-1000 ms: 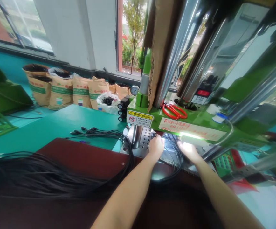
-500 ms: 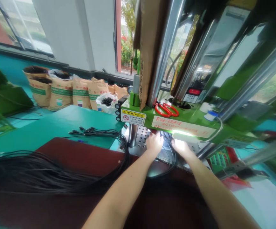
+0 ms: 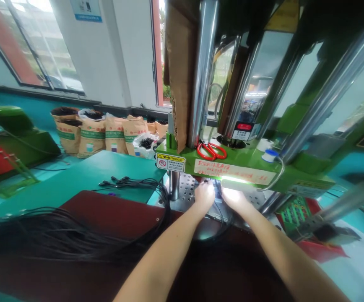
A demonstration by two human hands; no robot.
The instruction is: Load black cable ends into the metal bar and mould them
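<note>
Under the green machine head [image 3: 248,161], my left hand [image 3: 205,195] is closed at the mould, its fingertips on something dark and small that I cannot make out. Close to its right, my right hand [image 3: 233,199] reaches under the bright lamp [image 3: 243,180]; glare hides its fingertips. Black cables [image 3: 220,212] run from between the hands toward the front edge of the perforated metal plate [image 3: 186,188]. Another bundle of black cables [image 3: 65,235] lies across the dark red board [image 3: 106,214] at the left, its plug ends on the green table [image 3: 97,167].
Red-handled scissors [image 3: 211,152] and a white-and-blue spool [image 3: 269,155] lie on the machine head. Steel columns [image 3: 203,75] rise on both sides of the work spot. Filled paper sacks [image 3: 92,134] stand by the wall. A red tray [image 3: 323,249] is at the right.
The view has shifted, so the machine appears further left and the sacks lower. Both hands remain at the mould, and the right one has moved slightly closer to the left.
</note>
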